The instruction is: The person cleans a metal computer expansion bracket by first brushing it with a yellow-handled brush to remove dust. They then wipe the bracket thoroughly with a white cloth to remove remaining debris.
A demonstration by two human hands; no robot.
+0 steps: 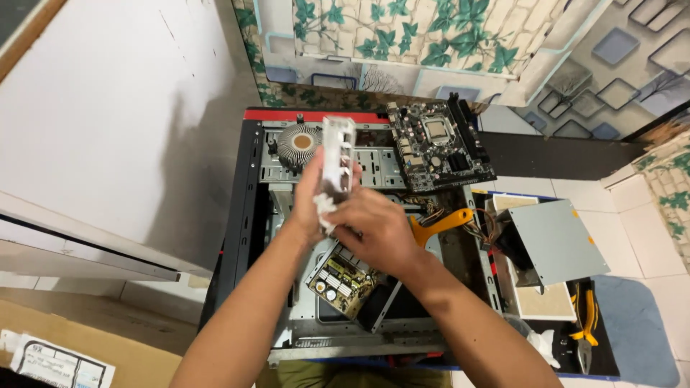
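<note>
Both hands hold a white, slotted plastic bracket [338, 154] upright above the open computer case [248, 215]: left hand [310, 205] wraps its lower end, right hand [374, 230] pinches a white cloth [325, 212] against it.

Open black-and-red metal PC case [248, 208] w/ round finned heatsink [298, 144] at top left. Dark green motherboard [438, 147] on case's far right corner. Grey metal PSU box [553, 241] just right of case; yellow-handled pliers [586, 323] nr it; cardboard box [86, 345] bottom left.
</note>
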